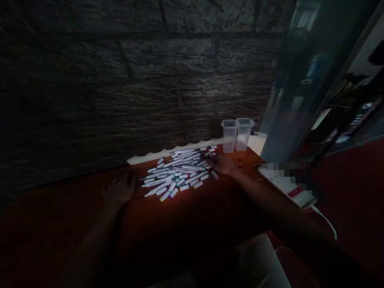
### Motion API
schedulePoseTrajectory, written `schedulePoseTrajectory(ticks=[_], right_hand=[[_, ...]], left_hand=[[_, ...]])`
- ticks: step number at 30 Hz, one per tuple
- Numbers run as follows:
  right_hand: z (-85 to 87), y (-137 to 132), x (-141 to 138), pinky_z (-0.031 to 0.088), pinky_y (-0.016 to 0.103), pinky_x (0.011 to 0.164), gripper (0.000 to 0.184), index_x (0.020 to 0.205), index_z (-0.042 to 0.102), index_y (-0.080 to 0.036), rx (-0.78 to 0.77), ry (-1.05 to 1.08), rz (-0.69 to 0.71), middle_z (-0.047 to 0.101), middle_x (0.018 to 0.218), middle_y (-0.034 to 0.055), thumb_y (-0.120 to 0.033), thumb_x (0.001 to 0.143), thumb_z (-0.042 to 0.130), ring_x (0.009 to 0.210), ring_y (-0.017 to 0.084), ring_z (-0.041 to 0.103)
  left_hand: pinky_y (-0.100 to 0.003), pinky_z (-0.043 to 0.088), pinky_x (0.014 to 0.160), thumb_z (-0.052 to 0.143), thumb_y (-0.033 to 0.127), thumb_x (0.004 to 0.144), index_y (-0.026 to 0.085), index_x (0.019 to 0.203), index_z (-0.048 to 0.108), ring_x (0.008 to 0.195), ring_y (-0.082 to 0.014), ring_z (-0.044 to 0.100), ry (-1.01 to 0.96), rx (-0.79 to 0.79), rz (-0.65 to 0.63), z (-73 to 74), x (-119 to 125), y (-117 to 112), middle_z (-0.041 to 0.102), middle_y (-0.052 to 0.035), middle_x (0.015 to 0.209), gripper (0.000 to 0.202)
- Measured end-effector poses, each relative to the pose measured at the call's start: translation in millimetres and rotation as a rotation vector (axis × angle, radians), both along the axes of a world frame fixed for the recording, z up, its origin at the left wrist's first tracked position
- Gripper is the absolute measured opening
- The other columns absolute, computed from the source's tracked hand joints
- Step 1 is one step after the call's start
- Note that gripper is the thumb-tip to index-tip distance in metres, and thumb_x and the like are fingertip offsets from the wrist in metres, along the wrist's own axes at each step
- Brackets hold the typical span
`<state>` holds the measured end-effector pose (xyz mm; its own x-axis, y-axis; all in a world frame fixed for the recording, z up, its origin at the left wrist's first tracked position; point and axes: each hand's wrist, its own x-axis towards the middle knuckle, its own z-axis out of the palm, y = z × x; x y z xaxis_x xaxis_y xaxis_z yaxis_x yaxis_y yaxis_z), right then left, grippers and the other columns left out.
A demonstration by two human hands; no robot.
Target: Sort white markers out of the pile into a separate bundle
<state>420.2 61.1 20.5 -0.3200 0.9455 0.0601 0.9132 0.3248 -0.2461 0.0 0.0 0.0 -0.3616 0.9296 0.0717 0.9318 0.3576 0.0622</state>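
Observation:
A loose pile of white markers (180, 171) with coloured ends lies on the reddish-brown table, several of them short like caps. My right hand (223, 164) is at the pile's right edge, its fingertips among the markers; dim light and blur hide whether they grip one. Left of the pile, my left hand (120, 190) rests on the table with its fingers spread and nothing seen in it. Two clear plastic containers (230, 137) stand upright side by side behind my right hand.
A stone-textured wall (176, 76) rises behind the table (145, 231). A phone (287, 184) with a lit screen and a white cable (327, 222) lies right of my right forearm. Something pale (263, 259) shows at the bottom. A glassy panel (291, 93) stands at the right.

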Motion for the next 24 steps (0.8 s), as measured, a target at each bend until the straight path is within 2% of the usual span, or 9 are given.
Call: schedulePoseTrajectory(ticks=[5,11,14,17,19,21,24], right_hand=[[1.6,-1.6,-1.7,0.045,0.025,0.073,0.048,0.104,0.074,-0.023,-0.022,0.016,0.015,0.077,0.104,0.0061,-0.048,0.105,0.033,0.096,0.019,0.07],[3.0,-1.6,-1.1,0.046,0.025,0.075,0.046,0.103,0.074,-0.024,-0.016,0.048,0.014,0.076,0.107,0.0058,-0.049,0.104,0.035,0.097,0.02,0.07],[1.4,-3.7,0.8,0.046,0.026,0.076,0.046,0.104,0.074,-0.022,-0.027,0.041,0.024,0.076,0.109,0.0072,-0.048,0.104,0.035,0.099,0.022,0.07],[-4.4,-1.9,4.0,0.047,0.028,0.076,0.048,0.103,0.074,-0.022,-0.028,0.048,0.028,0.077,0.104,0.0083,-0.048,0.104,0.034,0.097,0.023,0.071],[-9.6,2.4,5.8,0.047,0.028,0.072,0.049,0.1,0.074,-0.021,-0.034,0.069,0.037,0.077,0.097,0.0083,-0.049,0.103,0.034,0.093,0.023,0.072],[-13.4,6.1,6.6,0.047,0.029,0.071,0.049,0.096,0.074,-0.021,-0.035,0.067,0.062,0.077,0.096,0.0091,-0.048,0.103,0.034,0.089,0.023,0.072],[-14.4,6.7,6.8,0.047,0.029,0.072,0.048,0.092,0.074,-0.021,-0.026,0.074,0.083,0.076,0.094,0.0091,-0.048,0.103,0.035,0.086,0.023,0.072]], left_hand=[[-0.063,0.032,0.112,0.029,0.052,0.097,0.014,0.147,0.048,0.137,-0.0434,0.044,-0.034,0.023,0.0,3.2,1.2,-1.1,0.047,-0.0196,0.152,0.066],[-0.063,0.033,0.11,0.032,0.053,0.097,0.015,0.144,0.052,0.135,-0.0452,0.045,-0.041,0.031,0.024,6.5,6.5,-1.4,0.05,-0.021,0.148,0.063],[-0.059,0.035,0.111,0.033,0.049,0.099,0.015,0.143,0.053,0.136,-0.0416,0.046,-0.026,0.04,0.039,11.6,17.5,-8.6,0.052,-0.0204,0.147,0.059],[-0.052,0.038,0.11,0.04,0.042,0.098,0.017,0.136,0.059,0.132,-0.0355,0.052,-0.023,0.083,0.06,17.6,29.6,-15.3,0.06,-0.0157,0.139,0.049],[-0.043,0.042,0.108,0.042,0.037,0.098,0.017,0.133,0.061,0.127,-0.03,0.056,-0.057,0.18,-0.007,21.4,36.4,-17.3,0.063,-0.0131,0.136,0.044],[-0.038,0.042,0.107,0.043,0.032,0.099,0.017,0.127,0.065,0.124,-0.0272,0.058,-0.092,0.309,-0.096,25.0,44.1,-18.9,0.067,-0.0118,0.13,0.039],[-0.032,0.046,0.1,0.045,0.032,0.099,0.019,0.111,0.072,0.11,-0.0233,0.065,-0.191,0.368,-0.323,28.8,59.0,-22.7,0.074,-0.0084,0.114,0.032]])
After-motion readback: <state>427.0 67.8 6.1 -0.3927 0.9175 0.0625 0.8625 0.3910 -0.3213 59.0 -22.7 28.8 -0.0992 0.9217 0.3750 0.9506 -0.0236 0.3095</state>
